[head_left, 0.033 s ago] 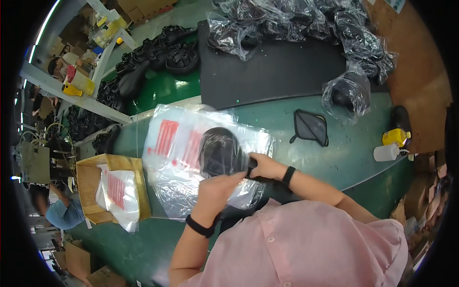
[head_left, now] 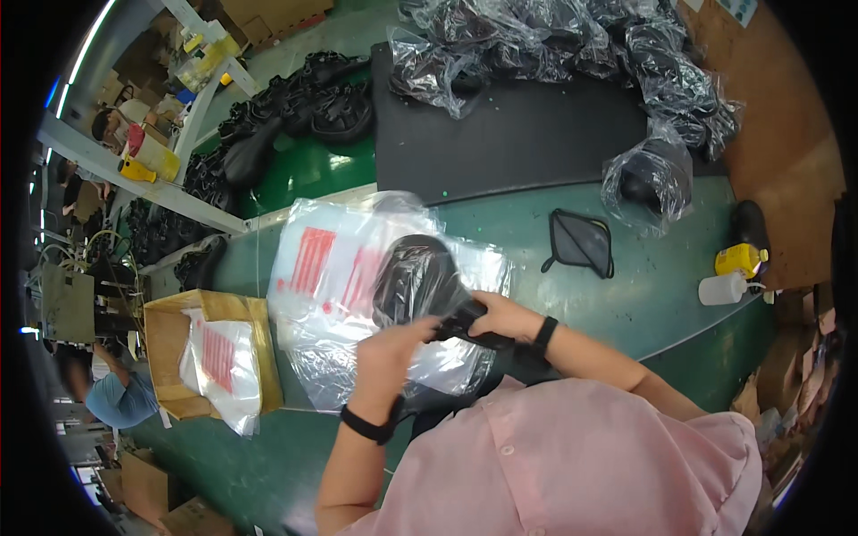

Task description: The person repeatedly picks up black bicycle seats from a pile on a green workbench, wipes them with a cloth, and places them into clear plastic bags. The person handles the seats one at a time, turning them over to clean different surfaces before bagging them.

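A black bicycle saddle (head_left: 416, 277), broad end pointing away from me, lies tilted over the stacked clear plastic bags (head_left: 326, 357). Shiny clear film covers its broad end. My right hand (head_left: 500, 317) grips the narrow end, thumb on top. Beside it, my left hand (head_left: 389, 357) is closed with its fingertips at the film's near edge; motion blurs them, and the film between them is hard to make out. Red print shows on the bags to the left of the saddle.
A cardboard box (head_left: 268, 348) with more printed bags stands left. Wrapped saddles (head_left: 648, 179) line the black mat (head_left: 536, 134) at the back; bare ones (head_left: 340, 112) lie far left. A dark mesh pouch (head_left: 581, 243), white bottle (head_left: 722, 288) and yellow bottle (head_left: 740, 259) sit right.
The saddle has tilted, its narrow end swinging slightly toward me with my right hand. My left hand has shifted a little to the left.
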Motion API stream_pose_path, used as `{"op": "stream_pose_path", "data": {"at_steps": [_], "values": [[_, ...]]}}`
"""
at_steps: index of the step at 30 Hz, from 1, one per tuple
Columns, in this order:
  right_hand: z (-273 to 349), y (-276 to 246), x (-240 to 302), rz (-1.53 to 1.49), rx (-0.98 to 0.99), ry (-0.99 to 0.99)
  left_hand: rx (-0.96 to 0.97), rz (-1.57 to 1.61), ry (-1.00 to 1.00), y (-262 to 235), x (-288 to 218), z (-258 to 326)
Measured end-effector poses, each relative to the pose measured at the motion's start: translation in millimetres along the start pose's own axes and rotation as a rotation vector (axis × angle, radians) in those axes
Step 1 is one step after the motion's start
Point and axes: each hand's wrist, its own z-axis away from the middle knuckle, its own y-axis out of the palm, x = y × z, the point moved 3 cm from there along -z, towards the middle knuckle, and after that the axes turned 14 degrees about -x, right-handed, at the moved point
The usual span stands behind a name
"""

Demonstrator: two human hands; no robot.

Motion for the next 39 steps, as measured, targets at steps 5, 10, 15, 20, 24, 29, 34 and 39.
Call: {"op": "stream_pose_path", "data": {"at_steps": [5,10,15,20,24,29,34,39], "values": [[6,-8,3,-0.578,-0.065,0.087,0.24,0.136,0.254,53,-43,24],[-27,-36,8,-0.545,-0.179,-0.061,0.312,0.383,0.08,113,-86,-3],[-79,-177,18,-0.625,-0.47,0.021,0.202,0.424,-0.382,64,62,-72],[-171,-253,72,-0.784,-0.804,-0.281,-0.232,0.23,-0.792,-8,277,-202],[-241,-183,27,0.305,-0.72,-0.32,-0.372,0.365,-1.046,25,377,-280],[-248,-138,1,1.056,-0.741,-0.237,-0.542,0.533,-1.144,86,427,-343],[-246,-137,9,1.067,-0.676,-0.189,-0.815,0.298,-0.844,85,439,-328],[-234,-154,13,1.007,-0.64,-0.092,-0.795,0.438,-0.317,31,277,-251]]}}
